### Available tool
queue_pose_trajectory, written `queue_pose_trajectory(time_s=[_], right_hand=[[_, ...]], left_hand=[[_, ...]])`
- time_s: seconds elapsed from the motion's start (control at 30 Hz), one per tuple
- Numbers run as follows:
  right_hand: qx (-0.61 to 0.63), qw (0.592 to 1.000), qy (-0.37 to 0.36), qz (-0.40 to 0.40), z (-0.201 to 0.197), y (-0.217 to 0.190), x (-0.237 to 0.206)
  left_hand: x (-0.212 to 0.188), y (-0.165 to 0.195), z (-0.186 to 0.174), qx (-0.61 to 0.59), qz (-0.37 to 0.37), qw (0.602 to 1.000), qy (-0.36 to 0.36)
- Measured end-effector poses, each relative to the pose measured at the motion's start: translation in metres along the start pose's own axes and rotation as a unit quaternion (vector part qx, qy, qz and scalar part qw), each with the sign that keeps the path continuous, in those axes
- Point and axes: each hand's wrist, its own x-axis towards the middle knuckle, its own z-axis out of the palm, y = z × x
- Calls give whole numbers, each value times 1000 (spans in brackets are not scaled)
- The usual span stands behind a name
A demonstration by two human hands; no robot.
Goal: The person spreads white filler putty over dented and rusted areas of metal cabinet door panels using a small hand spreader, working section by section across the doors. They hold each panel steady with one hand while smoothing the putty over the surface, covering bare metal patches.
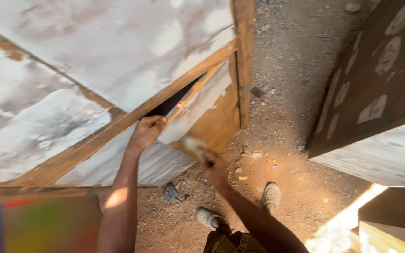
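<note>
A wooden frame rail (118, 122) is gripped by the closed left hand (147, 131); a blurred brush (194, 145) is clasped in the right hand (215, 169).

Bare arms, pale perforated clogs (271, 195) — patterned shorts (233, 242)

Single head-worn camera, looking steeply down from above the person's own arms and feet. It is tilting a bit, so the dirt ground (296, 93) is running up the middle-right of frame. The white-smeared wooden cabinet (99, 84) is filling the upper left, sitting close to the lens. Another wooden panel (376, 89) is cutting in at right, also near. The left hand (147, 131) and right hand (215, 169) are showing at mid frame, arms entering from the bottom edge. The light-coloured shoes (240, 208) are sitting bottom centre, directly below the camera. No second view sharing the scene.
</note>
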Motion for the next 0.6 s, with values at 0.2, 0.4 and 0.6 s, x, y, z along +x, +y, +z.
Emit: queue_pose_trajectory(time_s=[0.2, 0.4, 0.6], right_hand=[[-26, 989, 141, 31, -71, -3, 109], [115, 977, 174, 47, -65, -11, 177], [55, 968, 201, 138, -3, 2, 131]], left_hand=[[25, -3, 12, -14, -103, 995, -5], [21, -10, 16, -67, -117, 991, -12], [29, -21, 14, -53, -33, 998, -27]])
